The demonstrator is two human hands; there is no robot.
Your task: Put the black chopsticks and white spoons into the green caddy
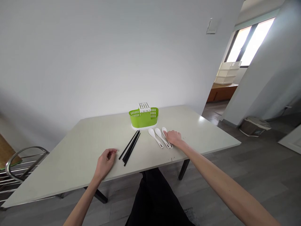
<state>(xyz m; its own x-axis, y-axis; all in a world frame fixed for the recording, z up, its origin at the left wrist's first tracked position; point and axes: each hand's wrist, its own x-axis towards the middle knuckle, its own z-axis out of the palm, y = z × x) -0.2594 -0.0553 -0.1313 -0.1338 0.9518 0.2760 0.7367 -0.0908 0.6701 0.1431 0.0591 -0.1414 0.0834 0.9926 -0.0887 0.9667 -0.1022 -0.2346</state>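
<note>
My right hand (173, 137) has its fingers closed on the rightmost white spoon (164, 129), whose handle is partly hidden beneath it. Two more white spoons, a middle one (161, 135) and a left one (154, 135), lie side by side with bowls toward the wall. Several black chopsticks (131, 147) lie in a loose bundle left of the spoons. Just left of them, my left hand (107, 161) rests on the table with fingers curled in and nothing visible in them. Behind the utensils stands a green utensil basket (144, 119) with a white slatted middle piece and white base.
The pale table (94, 138) stands along a white wall. A metal rack (23, 166) is beside its left end. On the floor to the right are a lidded bin (255, 126) and a doorway leading to a window.
</note>
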